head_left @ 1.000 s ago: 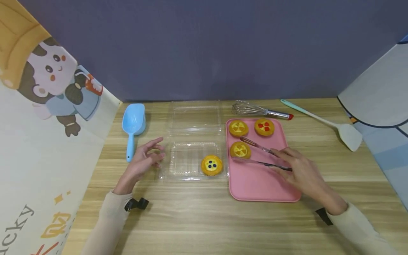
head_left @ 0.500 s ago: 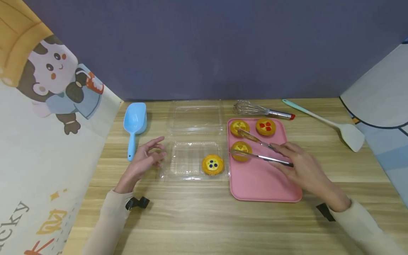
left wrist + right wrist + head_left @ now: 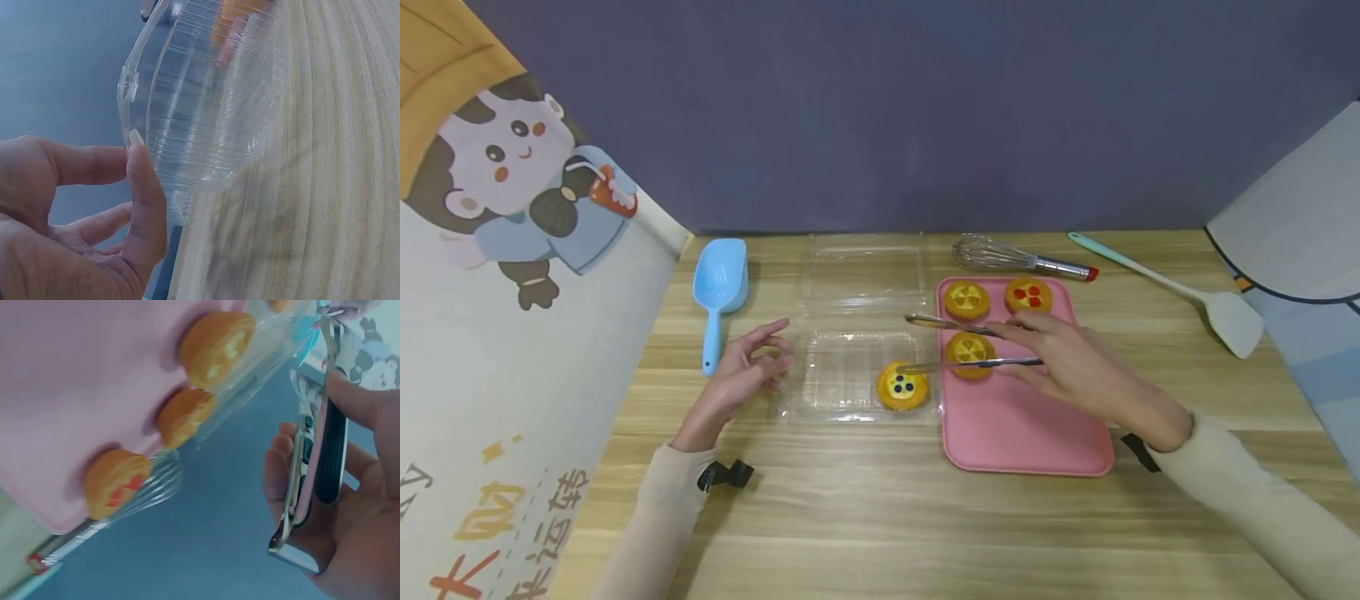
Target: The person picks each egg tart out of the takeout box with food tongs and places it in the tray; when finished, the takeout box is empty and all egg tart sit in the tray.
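Observation:
My right hand (image 3: 1067, 362) holds metal tongs (image 3: 973, 363) with dark grips (image 3: 331, 456). The tong arms stand apart with nothing between them, and their tips reach left over the near edge of a clear hinged plastic box (image 3: 842, 375). One tip overlaps an egg tart with blue dots (image 3: 903, 387) in the box's right corner. On a pink tray (image 3: 1026, 442) sit two tarts with yellow wedges, one at the back (image 3: 967, 300) and one below it (image 3: 972, 354), beside a tart with red pieces (image 3: 1028, 295). My left hand (image 3: 741, 375) has loosely bent fingers, fingertips right at the box's left rim (image 3: 129, 87).
The box lid (image 3: 867, 271) lies folded back. A blue scoop (image 3: 721, 279) lies at the left, a whisk (image 3: 1022, 258) behind the tray, and a white spatula with a green handle (image 3: 1228, 321) at the right. A dark wall (image 3: 880, 117) closes the back.
My right hand has moved left with the tongs, from over the yellow tarts on the tray to the box, carrying nothing in them. My left hand has stayed put.

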Motion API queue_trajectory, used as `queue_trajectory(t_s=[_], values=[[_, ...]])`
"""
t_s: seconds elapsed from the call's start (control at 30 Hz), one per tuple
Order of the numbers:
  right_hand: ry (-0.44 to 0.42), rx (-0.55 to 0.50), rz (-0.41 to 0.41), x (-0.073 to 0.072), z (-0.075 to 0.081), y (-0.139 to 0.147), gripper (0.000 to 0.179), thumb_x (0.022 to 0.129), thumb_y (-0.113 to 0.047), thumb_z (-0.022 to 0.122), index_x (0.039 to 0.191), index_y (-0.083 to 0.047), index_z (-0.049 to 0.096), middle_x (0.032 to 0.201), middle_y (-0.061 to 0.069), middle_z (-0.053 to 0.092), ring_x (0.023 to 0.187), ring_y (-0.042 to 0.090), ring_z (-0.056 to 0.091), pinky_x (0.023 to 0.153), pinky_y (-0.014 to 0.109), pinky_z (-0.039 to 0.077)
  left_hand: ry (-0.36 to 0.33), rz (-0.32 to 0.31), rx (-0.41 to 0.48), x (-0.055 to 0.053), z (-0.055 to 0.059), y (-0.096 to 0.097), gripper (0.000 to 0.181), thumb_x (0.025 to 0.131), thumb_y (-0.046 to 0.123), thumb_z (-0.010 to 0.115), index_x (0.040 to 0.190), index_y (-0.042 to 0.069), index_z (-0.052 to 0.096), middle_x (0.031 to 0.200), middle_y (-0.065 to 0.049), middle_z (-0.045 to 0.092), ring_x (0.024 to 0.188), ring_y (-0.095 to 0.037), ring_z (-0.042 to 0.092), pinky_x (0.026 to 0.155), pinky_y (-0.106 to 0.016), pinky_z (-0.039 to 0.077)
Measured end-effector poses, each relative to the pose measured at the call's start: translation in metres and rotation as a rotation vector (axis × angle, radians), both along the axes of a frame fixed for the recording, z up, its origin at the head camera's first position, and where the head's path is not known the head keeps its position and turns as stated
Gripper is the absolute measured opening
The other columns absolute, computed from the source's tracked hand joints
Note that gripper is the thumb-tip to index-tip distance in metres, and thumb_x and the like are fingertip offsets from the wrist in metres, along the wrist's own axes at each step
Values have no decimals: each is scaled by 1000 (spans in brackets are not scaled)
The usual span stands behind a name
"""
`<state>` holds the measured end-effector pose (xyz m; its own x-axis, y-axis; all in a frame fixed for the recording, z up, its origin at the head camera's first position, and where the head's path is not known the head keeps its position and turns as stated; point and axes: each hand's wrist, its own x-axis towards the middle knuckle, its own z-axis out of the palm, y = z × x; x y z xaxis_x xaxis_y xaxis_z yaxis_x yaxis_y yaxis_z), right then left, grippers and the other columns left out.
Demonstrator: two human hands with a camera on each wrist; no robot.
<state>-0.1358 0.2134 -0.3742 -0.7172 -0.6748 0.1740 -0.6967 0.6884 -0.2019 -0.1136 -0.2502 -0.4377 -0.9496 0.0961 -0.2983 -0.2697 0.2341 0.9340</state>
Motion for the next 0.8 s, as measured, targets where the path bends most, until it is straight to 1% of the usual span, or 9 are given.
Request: queue_trajectory(t_s=[0.07, 0.13, 0.2, 0.3, 0.37, 0.43, 0.47, 0.63, 0.8], values=[[-8, 40, 55, -5, 6, -8, 53, 89, -30, 84, 138, -18, 68, 118, 5, 69, 96, 19, 65, 57, 28, 55, 3, -1, 4, -1, 0, 0, 70, 99, 2, 64, 163, 10, 35, 139, -23, 50, 81, -6, 64, 67, -25, 62], [-11, 75, 99, -10, 12, -14, 51, 88, -26, 85, 136, -17, 70, 122, 6, 70, 101, 22, 67, 58, 31, 57, 9, -5, 5, -2, 0, 1, 70, 100, 3, 63, 163, 10, 35, 140, -24, 49, 80, -6, 63, 67, -25, 62], [-18, 104, 132, -14, 16, -20, 50, 88, -27, 85, 134, -15, 71, 126, 8, 71, 106, 25, 68, 67, 37, 62, 11, -6, 9, -3, 0, 1, 69, 100, 2, 63, 163, 10, 35, 140, -24, 49, 80, -6, 63, 67, -25, 62], [-50, 129, 161, -17, 21, -30, 50, 89, -34, 84, 132, -13, 71, 128, 9, 71, 109, 27, 69, 76, 42, 64, 10, -7, 6, -2, 0, 0, 69, 100, 2, 63, 163, 10, 35, 141, -24, 49, 81, -7, 63, 67, -25, 62], [-70, 131, 170, -17, 25, -36, 51, 88, -41, 83, 129, -12, 73, 125, 7, 71, 109, 27, 70, 83, 45, 64, 9, -7, 5, -2, 0, 0, 69, 100, 2, 63, 163, 10, 34, 141, -24, 49, 81, -7, 64, 67, -25, 62], [-86, 130, 181, -17, 29, -40, 50, 86, -43, 84, 124, -12, 75, 121, 6, 71, 105, 26, 71, 81, 44, 64, 11, -9, 2, -2, 0, 0, 70, 100, 3, 63, 163, 10, 34, 141, -25, 49, 82, -7, 64, 67, -25, 62], [-92, 131, 183, -17, 31, -42, 49, 85, -43, 84, 123, -13, 76, 118, 5, 71, 102, 25, 71, 77, 42, 64, 11, -8, 3, -2, 0, 0, 69, 100, 3, 63, 163, 10, 35, 141, -25, 49, 81, -7, 64, 67, -25, 62], [-131, 169, 178, -17, 38, -48, 44, 83, -36, 88, 120, -15, 77, 107, 3, 69, 89, 19, 67, 65, 37, 60, 9, -9, 8, -1, -1, 0, 70, 99, 2, 64, 163, 10, 34, 140, -25, 49, 81, -7, 64, 66, -24, 62], [-168, 215, 179, -16, 42, -51, 42, 83, -33, 89, 121, -19, 77, 100, 0, 66, 83, 16, 62, 62, 35, 58, 6, -2, 11, 0, -1, 1, 71, 99, 1, 64, 163, 9, 34, 139, -24, 49, 81, -7, 64, 66, -25, 62]])
